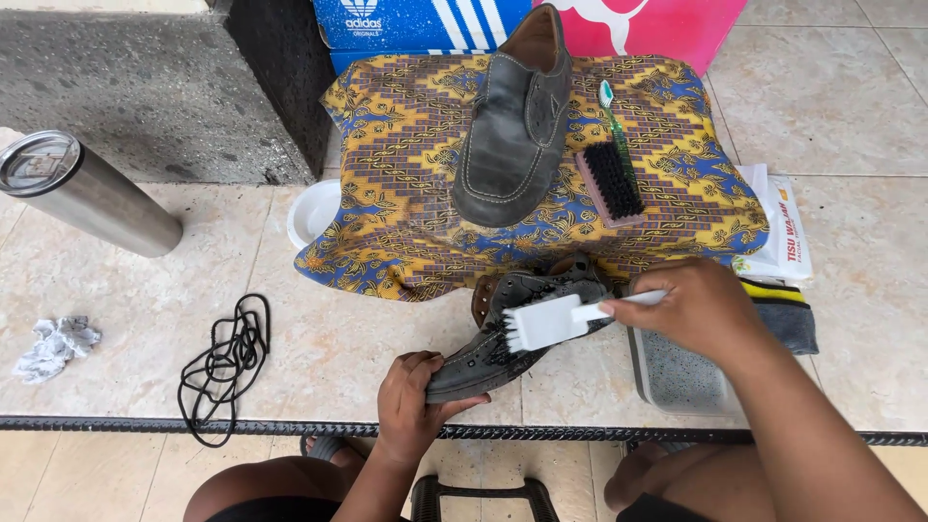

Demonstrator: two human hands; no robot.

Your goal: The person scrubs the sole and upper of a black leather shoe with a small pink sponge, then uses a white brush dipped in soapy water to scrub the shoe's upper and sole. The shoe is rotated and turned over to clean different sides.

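Grey shoe [503, 338] toe under left hand [411, 401], brush [551, 319] handle in right hand [701, 309]

One camera only, worn on the seated person's head, looking steeply down and forward over the knees at the tiled floor [319, 338], close enough that both forearms fill the lower frame.

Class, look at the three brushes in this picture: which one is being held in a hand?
The white brush, gripped by the right hand against the shoe that the left hand steadies. The black-bristled brush and green toothbrush lie untouched on the patterned cloth.
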